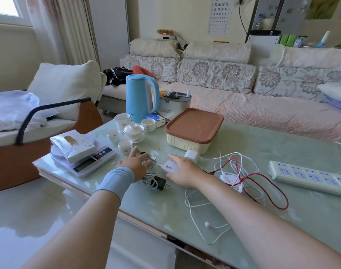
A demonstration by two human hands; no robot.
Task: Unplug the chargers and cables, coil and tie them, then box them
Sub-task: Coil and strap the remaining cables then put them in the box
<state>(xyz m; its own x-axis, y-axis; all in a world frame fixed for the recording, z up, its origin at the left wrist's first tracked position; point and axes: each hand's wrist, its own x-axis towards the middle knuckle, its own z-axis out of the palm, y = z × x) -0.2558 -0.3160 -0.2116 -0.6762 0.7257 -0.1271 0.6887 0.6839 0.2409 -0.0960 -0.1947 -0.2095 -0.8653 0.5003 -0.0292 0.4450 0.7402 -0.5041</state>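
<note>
While you reach both arms over the table [294, 220], left hand [135, 165]: fingers spread flat on a white cable bundle [149, 180]; what the fingertips cover is probably a connector.
black plug [160, 185]: beside that bundle.
right hand [182, 171]: curled round the 90W charger [168, 167], between your hands.
120W charger [229, 179]: inside the tangle of white and red cables [237, 172].
box [193, 131]: lid on, behind your hands.
power strip [309, 177]: far right.
</note>
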